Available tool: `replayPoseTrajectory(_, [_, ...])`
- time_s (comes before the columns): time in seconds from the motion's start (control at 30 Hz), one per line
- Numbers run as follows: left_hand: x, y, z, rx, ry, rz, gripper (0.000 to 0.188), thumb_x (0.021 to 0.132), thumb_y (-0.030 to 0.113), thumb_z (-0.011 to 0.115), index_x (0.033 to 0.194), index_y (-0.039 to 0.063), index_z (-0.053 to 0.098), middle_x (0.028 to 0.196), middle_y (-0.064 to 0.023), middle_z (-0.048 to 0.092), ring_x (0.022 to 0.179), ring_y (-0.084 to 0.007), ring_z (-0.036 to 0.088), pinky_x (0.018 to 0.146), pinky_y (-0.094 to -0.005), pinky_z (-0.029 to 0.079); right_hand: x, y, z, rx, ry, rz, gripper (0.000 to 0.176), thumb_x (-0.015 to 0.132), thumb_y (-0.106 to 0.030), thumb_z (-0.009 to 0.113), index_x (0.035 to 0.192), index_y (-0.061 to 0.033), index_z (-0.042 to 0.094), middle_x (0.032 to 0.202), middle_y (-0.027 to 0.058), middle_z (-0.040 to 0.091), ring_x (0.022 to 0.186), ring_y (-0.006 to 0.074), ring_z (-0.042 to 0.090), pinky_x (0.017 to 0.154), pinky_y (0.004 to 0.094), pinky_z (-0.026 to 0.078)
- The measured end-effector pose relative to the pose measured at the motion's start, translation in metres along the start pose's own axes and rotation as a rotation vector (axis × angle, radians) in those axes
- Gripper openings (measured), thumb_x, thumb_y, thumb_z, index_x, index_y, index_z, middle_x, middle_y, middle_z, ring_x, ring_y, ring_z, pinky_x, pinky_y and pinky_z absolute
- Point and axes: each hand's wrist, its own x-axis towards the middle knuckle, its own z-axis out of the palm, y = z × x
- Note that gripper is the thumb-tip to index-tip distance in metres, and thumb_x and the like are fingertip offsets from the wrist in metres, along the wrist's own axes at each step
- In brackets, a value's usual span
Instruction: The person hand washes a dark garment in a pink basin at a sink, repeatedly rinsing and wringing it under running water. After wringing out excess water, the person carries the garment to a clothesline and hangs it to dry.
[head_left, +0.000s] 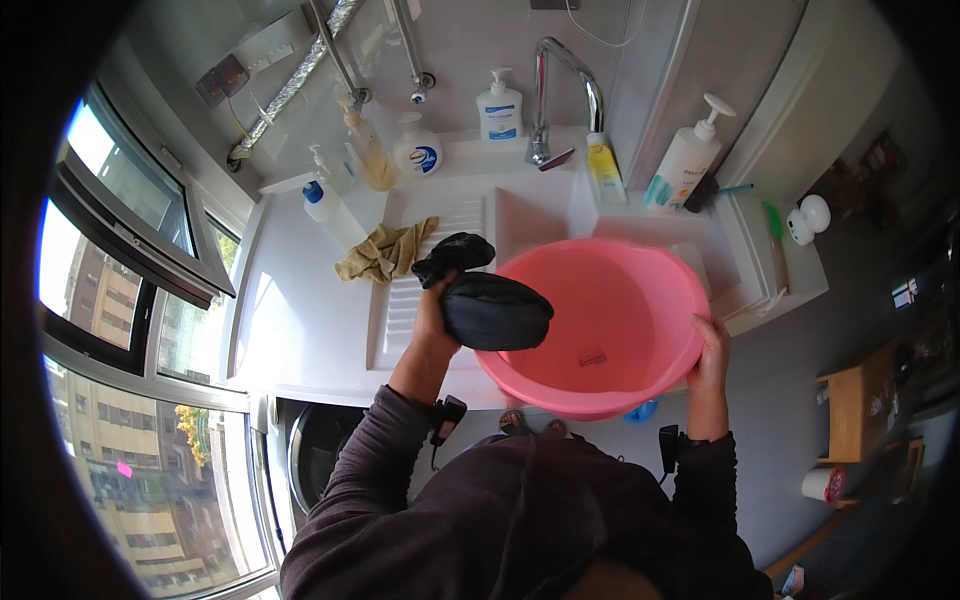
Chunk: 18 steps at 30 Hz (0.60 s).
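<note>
My left hand (436, 311) grips a black fabric bundle (499, 311), whose rounded, pouch-like part hangs over the left rim of a pink plastic basin (600, 300). A second, bunched black piece (461, 253) pokes up above my fingers; whether the two are joined, I cannot tell. With its fingers around the right rim, my right hand (711, 349) holds the basin. The basin sits tilted towards me over the white sink (532, 217) and its front edge. Inside, only a dark printed mark shows on the pink wall.
A crumpled tan cloth (386, 251) lies on the ribbed washboard (405, 322). Several pump bottles line the back ledge, near the chrome faucet (540, 105). A yellow tube (604, 169) and a tall white pump bottle (686, 165) stand rightward. An open window (142, 195) is at left.
</note>
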Motion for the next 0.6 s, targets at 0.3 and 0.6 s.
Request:
replayPoseTrajectory(0.3, [-0.008, -0.023, -0.003, 0.018, 0.051, -0.095, 0.04, 0.084, 0.031, 0.056, 0.113, 0.004, 0.057, 0.103, -0.0121, 0.065, 0.094, -0.029, 0.063, 0.088, -0.0414, 0.05, -0.013, -0.04, 0.012, -0.121, -0.035, -0.061, 0.013, 0.082, -0.008, 0.064, 0.09, 0.0013, 0.059, 0.089, 0.0081, 0.063, 0.08, 0.0155, 0.06, 0.073, 0.0277, 0.047])
replayPoseTrajectory(0.6, [-0.008, -0.04, 0.002, -0.047, 0.066, -0.209, 0.026, 0.082, 0.028, 0.06, 0.098, 0.007, 0.062, 0.089, -0.0102, 0.067, 0.082, -0.0265, 0.065, 0.081, -0.0398, 0.053, -0.006, -0.067, 0.025, -0.212, -0.089, -0.107, 0.012, 0.081, -0.007, 0.064, 0.09, 0.0005, 0.061, 0.088, 0.0076, 0.064, 0.08, 0.0151, 0.061, 0.072, 0.0269, 0.048])
